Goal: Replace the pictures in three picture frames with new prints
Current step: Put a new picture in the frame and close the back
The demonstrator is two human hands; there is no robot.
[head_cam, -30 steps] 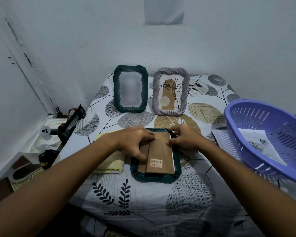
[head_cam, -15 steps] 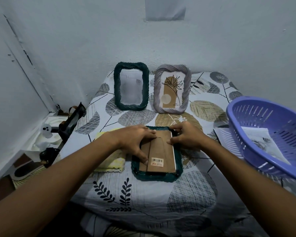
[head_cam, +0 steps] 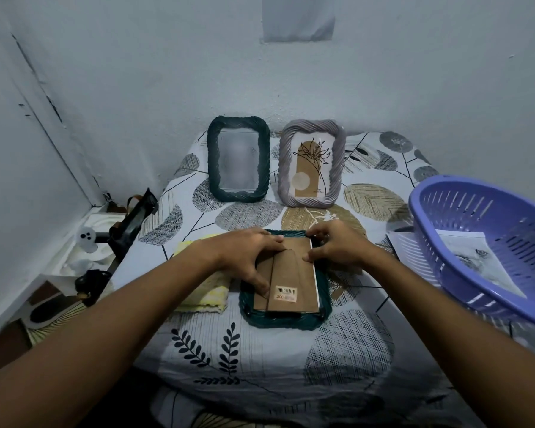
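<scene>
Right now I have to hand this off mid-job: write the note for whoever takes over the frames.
Left hand: lies flat on the brown backing board, fingers straight.
Right hand: fingers curled at the board's upper right edge.
Face-down green frame lies on the table between the hands, backing still in.
Two frames stand at the wall: dark green frame, picture blurred, and grey frame with a plant print.
Loose prints lie in the purple basket.
Left: open the backing, swap the print; whether the standing frames are done is unclear.
</scene>
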